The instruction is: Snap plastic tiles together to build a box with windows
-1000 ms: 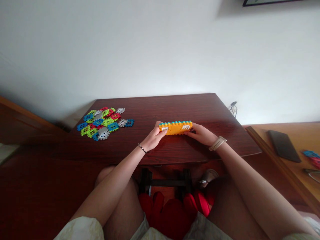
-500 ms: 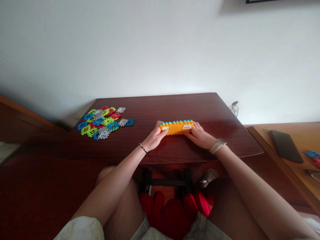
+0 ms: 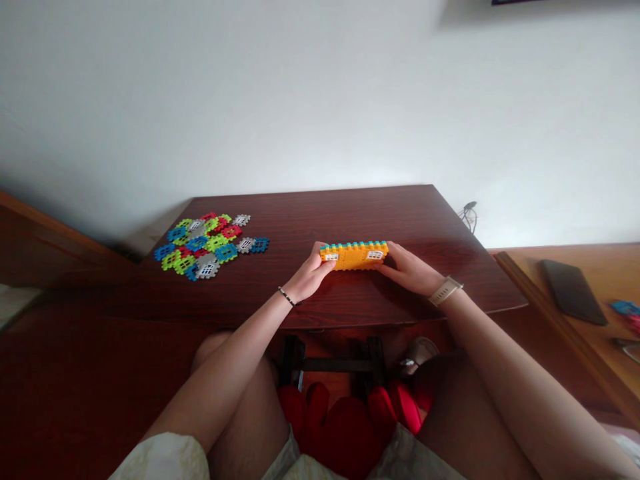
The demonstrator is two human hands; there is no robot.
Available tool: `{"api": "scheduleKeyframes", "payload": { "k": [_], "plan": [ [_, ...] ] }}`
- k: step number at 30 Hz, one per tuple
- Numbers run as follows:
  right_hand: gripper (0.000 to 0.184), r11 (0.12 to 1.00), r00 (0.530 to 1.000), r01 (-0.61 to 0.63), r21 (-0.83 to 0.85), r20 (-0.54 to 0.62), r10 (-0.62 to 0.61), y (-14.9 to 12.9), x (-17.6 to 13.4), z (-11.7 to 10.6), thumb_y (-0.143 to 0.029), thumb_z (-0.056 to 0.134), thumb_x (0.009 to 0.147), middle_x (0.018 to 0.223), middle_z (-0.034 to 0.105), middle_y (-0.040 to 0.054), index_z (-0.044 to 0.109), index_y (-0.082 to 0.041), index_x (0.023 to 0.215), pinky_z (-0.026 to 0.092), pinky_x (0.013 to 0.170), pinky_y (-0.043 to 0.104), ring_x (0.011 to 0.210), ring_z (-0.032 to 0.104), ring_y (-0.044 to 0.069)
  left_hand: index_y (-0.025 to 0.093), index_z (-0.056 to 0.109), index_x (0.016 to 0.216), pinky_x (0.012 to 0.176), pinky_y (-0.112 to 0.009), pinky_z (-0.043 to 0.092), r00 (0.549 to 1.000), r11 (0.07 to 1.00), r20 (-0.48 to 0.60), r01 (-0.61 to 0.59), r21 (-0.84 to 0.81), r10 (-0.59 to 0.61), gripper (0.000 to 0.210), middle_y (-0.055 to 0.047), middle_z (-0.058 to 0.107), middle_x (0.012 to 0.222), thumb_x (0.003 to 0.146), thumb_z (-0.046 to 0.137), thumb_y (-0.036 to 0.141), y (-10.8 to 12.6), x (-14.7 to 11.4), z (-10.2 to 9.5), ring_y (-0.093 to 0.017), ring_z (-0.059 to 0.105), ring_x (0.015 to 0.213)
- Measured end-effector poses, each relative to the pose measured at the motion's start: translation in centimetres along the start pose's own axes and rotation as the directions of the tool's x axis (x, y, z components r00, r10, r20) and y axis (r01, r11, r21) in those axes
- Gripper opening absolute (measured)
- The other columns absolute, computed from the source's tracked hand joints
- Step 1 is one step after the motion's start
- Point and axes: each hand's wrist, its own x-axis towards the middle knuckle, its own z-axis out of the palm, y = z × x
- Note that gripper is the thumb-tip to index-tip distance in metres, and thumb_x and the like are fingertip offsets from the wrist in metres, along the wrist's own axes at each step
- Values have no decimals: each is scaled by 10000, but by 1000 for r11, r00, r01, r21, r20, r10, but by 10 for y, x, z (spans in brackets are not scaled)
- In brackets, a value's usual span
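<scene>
An orange panel of joined interlocking building tiles (image 3: 354,257) is held up over the near middle of the table, with white window pieces at its two ends and a teal layer along its top edge. My left hand (image 3: 311,272) grips the left end, thumb on the front face. Around the right end are the fingers of my right hand (image 3: 407,268), its thumb low on the front. The fingers behind the panel are hidden. To the left lies a pile of loose building tiles (image 3: 216,243) in green, blue, red and grey.
The dark wooden table (image 3: 320,213) stands against a white wall (image 3: 310,100). On a lower wooden surface at the right are a dark flat object (image 3: 573,291) and some blue and pink items (image 3: 626,308). A black cable (image 3: 469,217) hangs by the wall.
My right hand has shifted slightly right and its wrist has turned a little. The panel and my left hand have hardly moved.
</scene>
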Motion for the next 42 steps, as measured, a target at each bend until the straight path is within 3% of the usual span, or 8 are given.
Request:
{"api": "scheduleKeyframes", "payload": {
  "k": [6,9,18,25,30,42],
  "plan": [
    [294,996,997,-62,68,-36,64,-6,-2,-1,-551,741,975,996,751,75,783,-273,1060,605,836,453,856,690,291,239,469,1138,1018,-376,516,1000,1000,7,2,5,-2,212,-35,607,1064,1044,592,384,1,1,0,-230,624,1044],
    [329,991,996,-86,104,-20,88,-4,-2,1,-573,721,987,1018,783,69,794,-264,1073,604,773,427,825,708,278,237,480,1127,1029,-379,518,1000,1000,4,8,1,-8,223,-40,625,1084,1037,613,392,1,1,-1,-231,635,1057],
    [365,989,997,-71,133,-10,73,4,-1,4,-584,726,990,1175,818,85,794,-264,1153,624,950,508,994,757,339,236,471,1128,1048,-395,528,1000,1000,7,5,-2,-5,243,-44,647,1101,1033,611,409,-6,2,-1,-237,658,1082],
    [343,987,998,-62,147,6,62,3,0,5,-587,716,994,1121,817,73,787,-276,1123,622,1042,506,1081,762,346,246,428,1162,1004,-392,560,999,999,4,-32,35,32,352,-43,686,1119,969,690,381,-10,7,2,-235,718,1080],
    [355,988,998,-70,141,6,70,1,-1,5,-586,709,997,1143,822,80,798,-272,1136,627,1040,512,1081,767,350,237,441,1162,980,-397,581,999,999,-34,-36,37,37,361,-65,716,1126,956,712,357,-11,8,4,-246,744,1070],
    [387,985,995,-102,137,1,103,1,-1,3,-586,732,979,1182,843,83,809,-248,1151,646,966,494,1040,790,349,238,425,1176,1016,-419,578,1000,999,-8,-29,15,29,364,-88,711,1174,970,690,381,-13,9,6,-262,739,1118]
  ]
}}
